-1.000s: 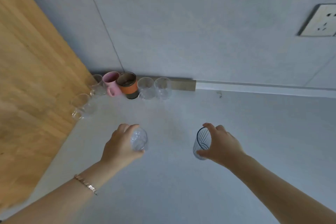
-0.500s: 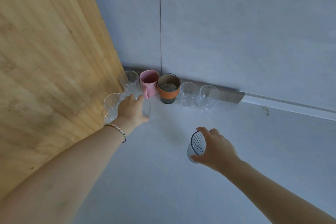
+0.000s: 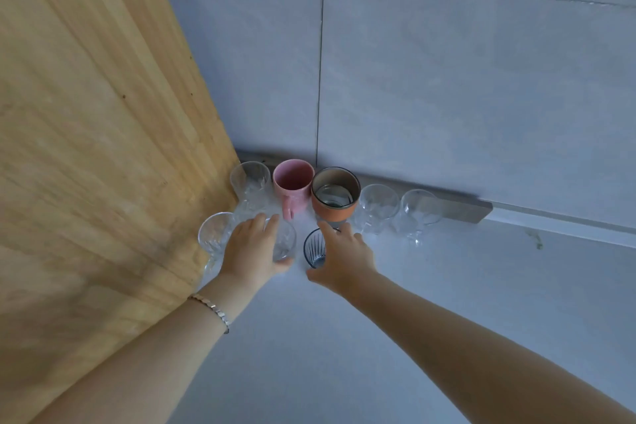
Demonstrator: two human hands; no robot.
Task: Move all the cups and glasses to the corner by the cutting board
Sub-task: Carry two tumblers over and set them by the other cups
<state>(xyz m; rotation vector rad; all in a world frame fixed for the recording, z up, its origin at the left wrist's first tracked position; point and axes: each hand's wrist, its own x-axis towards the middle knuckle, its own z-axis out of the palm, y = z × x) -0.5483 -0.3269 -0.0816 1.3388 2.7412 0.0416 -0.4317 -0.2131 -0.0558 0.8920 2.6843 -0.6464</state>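
Note:
My left hand (image 3: 253, 251) wraps a clear glass (image 3: 285, 241) standing on the counter just in front of the pink mug (image 3: 293, 182). My right hand (image 3: 346, 256) holds a dark ribbed glass (image 3: 314, 248) right beside it, in front of the orange-banded cup (image 3: 334, 194). Along the wall stand a clear glass (image 3: 250, 181) in the corner and two more clear glasses (image 3: 378, 205) (image 3: 420, 208) to the right. Another clear glass (image 3: 215, 236) sits against the wooden cutting board (image 3: 89, 148).
The cutting board leans upright along the left. A grey tiled wall (image 3: 447, 79) with a metal strip (image 3: 457, 208) at its base closes the back. The grey counter (image 3: 447, 303) stretches to the right and toward me.
My right hand carried the ribbed glass forward and left into the corner group. My left hand stayed on its clear glass beside the cutting board. The view moved closer.

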